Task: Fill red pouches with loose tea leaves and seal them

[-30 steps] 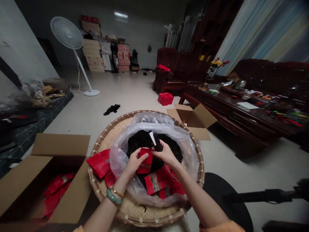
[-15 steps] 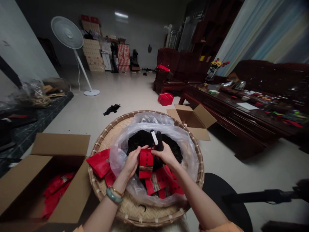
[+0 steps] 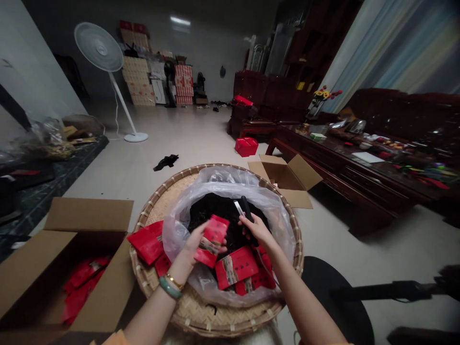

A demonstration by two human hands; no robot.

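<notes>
My left hand grips a small red pouch, tilted over an open clear plastic bag. In my right hand is a black two-jawed handheld bag sealer, its jaws apart and one lined with a pale strip. A thin cord trails from it along my forearm. Dark loose contents fill the plastic bag. On its near side lie several red pouches. More red pouches rest on the left of the round woven bamboo tray beneath.
At the left stands an open cardboard box with red pouches inside. Another open carton sits beyond the tray, near a dark wooden table. A black round base is at right. Farther off are a white fan and a red box.
The red pouch has come away from the sealer and tilted in my left hand, which moved slightly left. My right hand has drawn a little to the right with the sealer, now opened.
</notes>
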